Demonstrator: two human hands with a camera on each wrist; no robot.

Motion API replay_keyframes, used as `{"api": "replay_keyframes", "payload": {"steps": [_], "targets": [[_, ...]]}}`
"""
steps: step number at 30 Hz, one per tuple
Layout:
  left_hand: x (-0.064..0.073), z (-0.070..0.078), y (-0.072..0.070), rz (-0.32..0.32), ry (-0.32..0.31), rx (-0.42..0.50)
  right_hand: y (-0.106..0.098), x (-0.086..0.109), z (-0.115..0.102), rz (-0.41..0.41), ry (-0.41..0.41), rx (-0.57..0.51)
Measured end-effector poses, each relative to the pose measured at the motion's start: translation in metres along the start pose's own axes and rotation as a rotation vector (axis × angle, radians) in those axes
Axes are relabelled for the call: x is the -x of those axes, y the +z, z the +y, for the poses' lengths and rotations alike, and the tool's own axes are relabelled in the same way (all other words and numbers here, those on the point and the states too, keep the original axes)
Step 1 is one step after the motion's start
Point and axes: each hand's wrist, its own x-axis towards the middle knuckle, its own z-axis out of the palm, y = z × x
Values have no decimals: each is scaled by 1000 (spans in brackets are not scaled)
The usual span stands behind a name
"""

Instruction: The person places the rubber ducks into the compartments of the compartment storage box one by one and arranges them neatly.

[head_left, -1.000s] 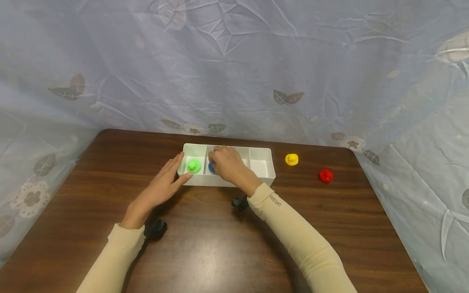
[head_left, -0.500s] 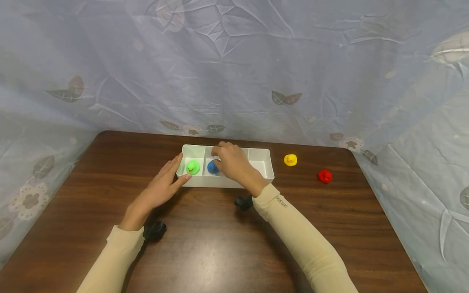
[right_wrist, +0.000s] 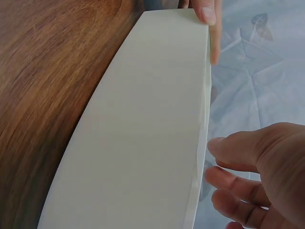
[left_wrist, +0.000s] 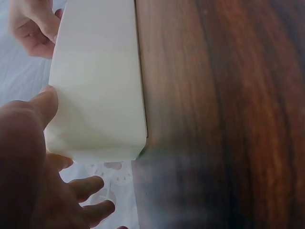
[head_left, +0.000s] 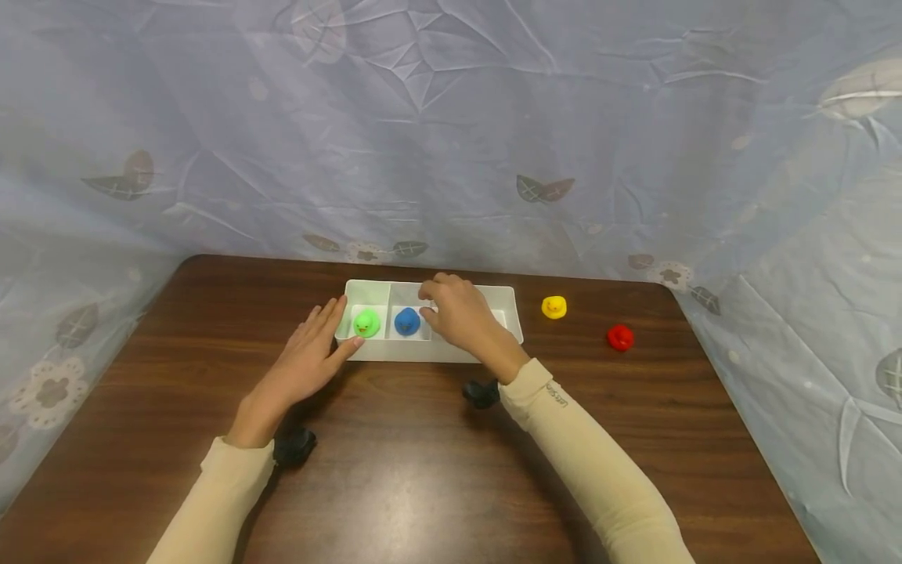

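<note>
A white divided tray (head_left: 416,351) sits on the table, with a green rubber duck (head_left: 366,323) in its leftmost compartment and a blue rubber duck (head_left: 407,322) in the one beside it. My left hand (head_left: 304,364) steadies the tray's left end, fingers extended along the side and thumb at the front rim. In the left wrist view that thumb (left_wrist: 46,104) touches the upper edge of the front wall. Over the tray's middle hovers my right hand (head_left: 461,315), fingers loosely bent and holding nothing. The right wrist view shows its fingertips at the rim.
To the right of the tray stand a yellow rubber duck (head_left: 553,307) and, farther right and nearer, a red rubber duck (head_left: 620,338). The brown wooden table (head_left: 395,454) has rounded back corners. A patterned curtain (head_left: 451,141) hangs behind it and at both sides.
My right hand has let go of the blue duck and moved up and to the right, so the duck shows fully in its compartment. The left hand keeps its place on the tray.
</note>
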Motion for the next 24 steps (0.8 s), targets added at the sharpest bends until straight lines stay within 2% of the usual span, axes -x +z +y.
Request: {"api": "replay_keyframes", "payload": {"steps": [10,16,24], "targets": [[1,0,-1,-15,8,3,-13,18,23,40,62,-2],[1,0,0,-15,3,8,-24,35,41,47,135,-18],[1,0,0,-17,9,14,-35,60,66,100,180,-61]]}}
